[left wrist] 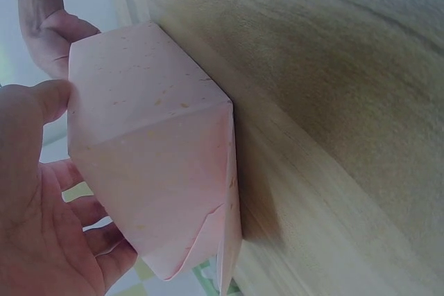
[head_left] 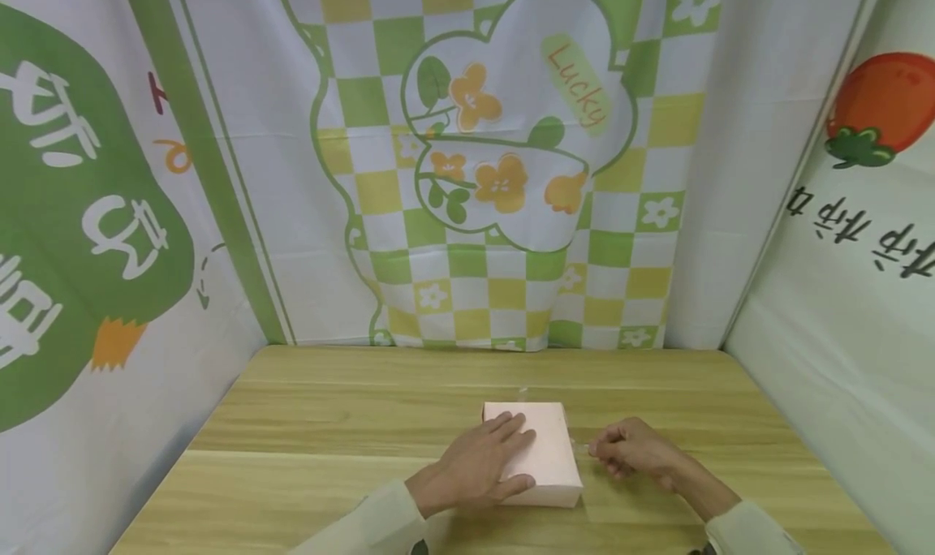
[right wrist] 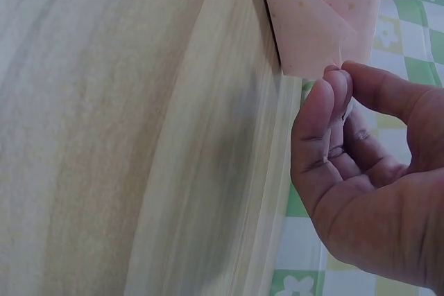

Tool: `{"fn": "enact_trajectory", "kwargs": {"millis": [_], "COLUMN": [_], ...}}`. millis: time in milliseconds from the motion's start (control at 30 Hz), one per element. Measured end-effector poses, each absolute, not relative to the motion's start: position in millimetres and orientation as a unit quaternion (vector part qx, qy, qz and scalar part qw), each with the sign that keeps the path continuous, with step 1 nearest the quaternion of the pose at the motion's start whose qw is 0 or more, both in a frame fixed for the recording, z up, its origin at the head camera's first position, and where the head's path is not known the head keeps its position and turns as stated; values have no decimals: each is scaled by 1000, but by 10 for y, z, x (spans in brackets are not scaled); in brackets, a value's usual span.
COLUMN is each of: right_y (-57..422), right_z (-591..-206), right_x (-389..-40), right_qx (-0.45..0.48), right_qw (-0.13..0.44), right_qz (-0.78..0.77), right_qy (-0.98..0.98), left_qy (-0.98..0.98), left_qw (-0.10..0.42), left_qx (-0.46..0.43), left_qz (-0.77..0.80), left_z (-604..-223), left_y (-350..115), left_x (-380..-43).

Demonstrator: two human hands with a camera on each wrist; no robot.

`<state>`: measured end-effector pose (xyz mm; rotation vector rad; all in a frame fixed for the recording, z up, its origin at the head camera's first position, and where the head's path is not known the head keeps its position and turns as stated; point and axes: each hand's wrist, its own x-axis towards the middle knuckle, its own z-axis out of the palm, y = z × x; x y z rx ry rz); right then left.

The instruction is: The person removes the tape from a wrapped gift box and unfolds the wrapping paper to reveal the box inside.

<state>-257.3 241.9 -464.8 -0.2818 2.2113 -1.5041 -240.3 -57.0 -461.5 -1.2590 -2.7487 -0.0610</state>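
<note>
A pink box-shaped parcel (head_left: 549,437) lies on the wooden table, its paper flecked with small specks in the left wrist view. My left hand (head_left: 476,464) rests on its top with fingers spread, the thumb near the front edge. In the left wrist view, one end of the parcel (left wrist: 149,192) shows a loose folded flap (left wrist: 201,240). Just right of the parcel, my right hand (head_left: 637,451) pinches a small strip of clear tape (head_left: 580,448) between thumb and forefinger. That strip reaches to the parcel's right side, where folded paper (right wrist: 312,19) shows in the right wrist view.
Another small clear strip (head_left: 523,393) stands up just behind the parcel. The wooden table (head_left: 329,425) meets a checked cloth (head_left: 467,295) at its back edge. Printed cloth walls stand at left (head_left: 175,393) and right (head_left: 825,336).
</note>
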Motion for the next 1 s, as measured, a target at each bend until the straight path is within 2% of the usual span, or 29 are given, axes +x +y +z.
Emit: {"fn": "enact_trajectory", "kwargs": {"millis": [433,1000], "right_y": [2483,2482], "right_z": [-4661,-4616], "right_x": [-2603,-2507], "right_qx": [-113,-89], "right_qw": [249,193], "right_qz": [-558,-521], "right_qy": [784,827], "left_qy": [-910,-911], "left_qw": [41,59], "left_qx": [-410,-409], "left_qz": [-33,-19], "left_z": [-4616,-4636], "left_y": [-572,-571], "left_x": [-2392,-2384]}}
